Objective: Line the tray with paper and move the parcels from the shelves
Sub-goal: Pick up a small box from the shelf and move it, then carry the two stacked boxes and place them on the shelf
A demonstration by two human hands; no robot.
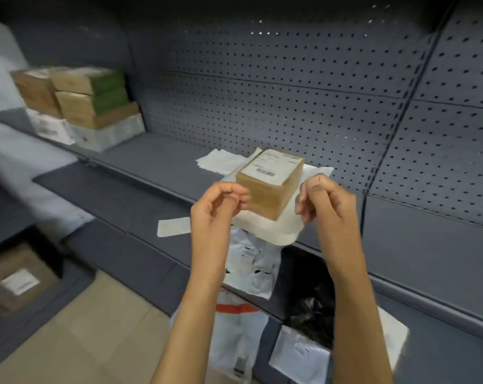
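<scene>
On the grey shelf (140,156), the brown parcel (270,184) sits on white paper (265,225). I hold my left hand (221,203) and right hand (323,200) just beside its flanks, fingers curled, half open, gripping nothing. I judge both sides need firm, level contact before lifting. Left of the parcel, stacked boxes (87,103); below it, plastic mailers (251,270) crowd the way.

Head camera, one wide view, forward and down onto grey shelving.

It looks from above and behind both raised hands, left hand (221,202) and right hand (324,199), which sit close in at centre frame. A brown parcel (270,184) lies just beyond the fingertips; the pegboard back panel (304,79) rises farther off, edges bowed.
</scene>
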